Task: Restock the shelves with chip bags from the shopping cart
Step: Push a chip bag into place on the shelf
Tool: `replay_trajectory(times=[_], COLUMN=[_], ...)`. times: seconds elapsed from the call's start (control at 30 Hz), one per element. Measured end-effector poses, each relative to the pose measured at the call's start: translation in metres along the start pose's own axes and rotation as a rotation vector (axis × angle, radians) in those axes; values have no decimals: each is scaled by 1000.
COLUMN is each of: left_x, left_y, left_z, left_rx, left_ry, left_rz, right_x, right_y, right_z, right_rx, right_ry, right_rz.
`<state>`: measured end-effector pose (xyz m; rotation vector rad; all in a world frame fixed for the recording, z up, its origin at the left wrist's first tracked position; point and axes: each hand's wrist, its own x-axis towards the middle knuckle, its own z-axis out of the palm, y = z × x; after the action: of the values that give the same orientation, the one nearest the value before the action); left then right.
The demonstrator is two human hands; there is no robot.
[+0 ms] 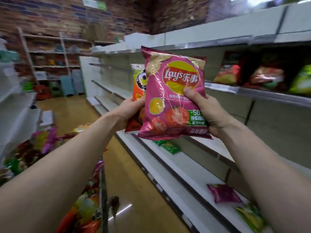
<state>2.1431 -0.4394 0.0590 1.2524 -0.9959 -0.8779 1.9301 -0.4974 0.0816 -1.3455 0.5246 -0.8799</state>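
I hold a pink Lay's chip bag (173,98) upright in front of me, level with the shelves. My right hand (203,113) grips its right edge, thumb across the front. My left hand (131,110) holds an orange chip bag (138,86) that sits behind the pink one, mostly hidden. The shopping cart (102,185) stands at the lower left, filled with several colourful chip bags. On the right, the shelf unit (239,91) carries red and green bags on its upper level.
A lower shelf (185,180) holds a purple bag (223,193) and a green-yellow bag (252,217); a green bag (168,146) lies under the pink one. A yellow-floored aisle (72,111) runs ahead to a brick wall with racks. White shelving (15,105) lines the left.
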Motion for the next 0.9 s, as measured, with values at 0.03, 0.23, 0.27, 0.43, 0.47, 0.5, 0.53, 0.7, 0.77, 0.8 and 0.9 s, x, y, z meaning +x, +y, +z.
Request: replay_trajectory(times=[0.03, 0.23, 0.27, 0.43, 0.47, 0.5, 0.53, 0.7, 0.77, 0.8, 0.9], left_x=[3, 6, 4, -11, -17, -23, -31, -74, -94, -103, -130], left_y=[-1, 5, 8, 12, 13, 13, 14, 13, 13, 14, 15], left_z=[16, 124, 143, 239, 260, 281, 303, 408, 447, 465, 515], left_rx=[-17, -89, -104, -105, -102, -98, -95, -111, -114, -115, -122], left_ry=[-35, -295, -331, -515, -544, -573, -598, -709, -741, -760, -824], left_rz=[9, 31, 31, 65, 67, 68, 68, 69, 63, 59, 59], right_x=[-10, -80, -93, -162, -178, -195, -212, -297, -330, -346, -390], right_y=[-4, -35, -40, -66, -72, -78, -83, -110, -119, -123, -136], right_z=[-11, -80, -93, -152, -165, -177, -190, -252, -274, -284, -310], right_rx=[-5, -34, -45, -103, -113, -122, -131, -171, -179, -184, -193], right_ry=[41, 268, 302, 459, 491, 523, 553, 681, 719, 741, 795], right_rz=[-21, -107, -118, -159, -169, -176, -182, -193, -198, -201, -204])
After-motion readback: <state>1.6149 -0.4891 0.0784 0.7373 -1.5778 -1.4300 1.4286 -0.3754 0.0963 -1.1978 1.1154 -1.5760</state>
